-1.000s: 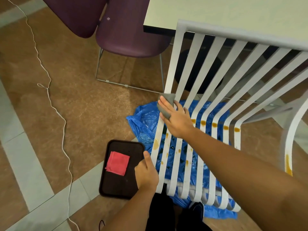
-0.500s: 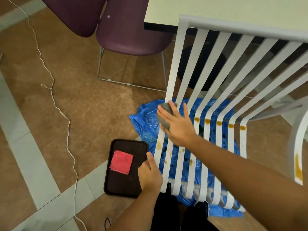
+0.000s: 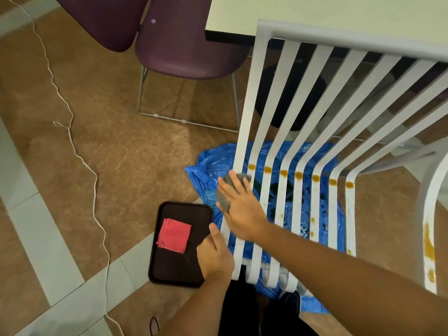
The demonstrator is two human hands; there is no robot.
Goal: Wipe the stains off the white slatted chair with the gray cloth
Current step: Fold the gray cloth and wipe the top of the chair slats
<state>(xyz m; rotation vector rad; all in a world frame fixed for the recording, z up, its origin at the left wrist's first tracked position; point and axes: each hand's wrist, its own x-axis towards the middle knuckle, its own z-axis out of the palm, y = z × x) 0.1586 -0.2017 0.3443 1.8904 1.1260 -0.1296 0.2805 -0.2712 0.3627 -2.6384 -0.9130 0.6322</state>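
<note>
The white slatted chair (image 3: 312, 132) fills the right half of the view, with a row of orange-brown stains across the bend of its slats and more on its right frame. My right hand (image 3: 238, 207) lies flat with straight fingers on the gray cloth (image 3: 224, 197) and presses it against the two leftmost seat slats. Only the cloth's edges show around the fingers. My left hand (image 3: 214, 255) grips the leftmost slat near the seat's front edge, thumb pointing up along it.
A blue plastic sheet (image 3: 208, 173) lies on the floor under the chair. A dark tray (image 3: 174, 267) with a folded pink cloth (image 3: 174, 235) sits left of my left hand. A purple chair (image 3: 184, 44), a pale table (image 3: 315, 10) and a white cord (image 3: 80, 161) are around.
My right hand has slid the gray cloth down the leftmost slats, from the backrest to the seat. The stain there no longer shows. My left hand keeps its grip.
</note>
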